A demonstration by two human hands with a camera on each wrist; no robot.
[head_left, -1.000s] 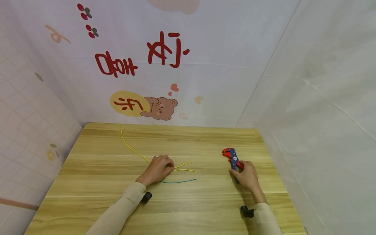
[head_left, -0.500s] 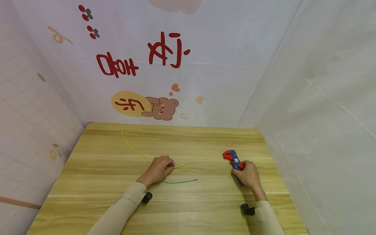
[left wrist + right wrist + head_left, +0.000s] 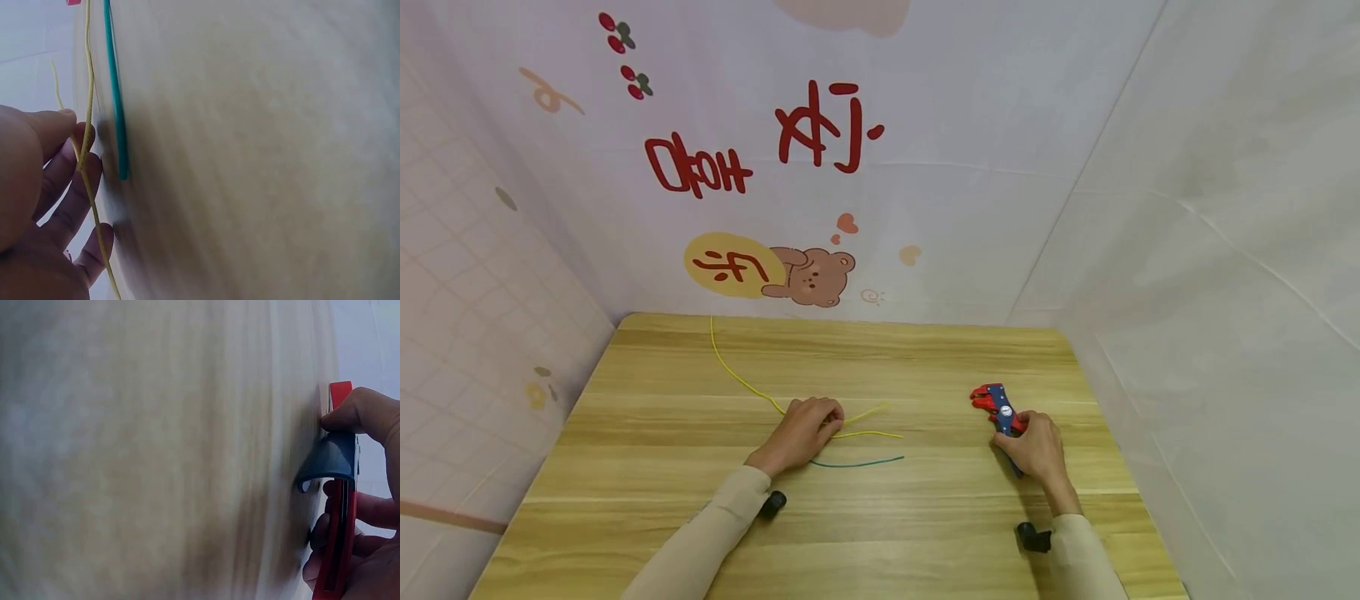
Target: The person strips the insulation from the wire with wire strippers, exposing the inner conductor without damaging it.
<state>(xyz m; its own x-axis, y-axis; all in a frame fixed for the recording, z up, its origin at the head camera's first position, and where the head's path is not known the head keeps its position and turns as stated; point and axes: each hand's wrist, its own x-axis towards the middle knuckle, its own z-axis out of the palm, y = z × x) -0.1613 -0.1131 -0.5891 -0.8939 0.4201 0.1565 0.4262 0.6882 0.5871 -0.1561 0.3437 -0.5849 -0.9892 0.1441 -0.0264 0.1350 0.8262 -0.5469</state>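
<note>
In the head view my left hand (image 3: 801,435) is over the left-middle of the table, with yellow wire (image 3: 741,382) at its fingers. The left wrist view shows the yellow wire (image 3: 91,81) crossing at the fingertips, a thinner end held between thumb and fingers. Two yellow ends stick out to the right; how they join is hidden by the hand. A green wire (image 3: 861,464) lies on the table just below this hand. At the right, my right hand (image 3: 1036,448) grips a red and blue wire stripper (image 3: 997,402) by its handles, its red jaws facing the back left.
The wood-grain table (image 3: 910,533) runs back to a printed white wall cloth (image 3: 962,167). White cloth (image 3: 1240,275) also borders the right side. Black wrist-worn pieces sit near each sleeve, one on the left (image 3: 772,504) and one on the right (image 3: 1033,537).
The wire stripper has shifted slightly right and toward me in the right hand, its handles swinging right. The upper yellow end has moved slightly left and away from me; the left hand barely moved.
</note>
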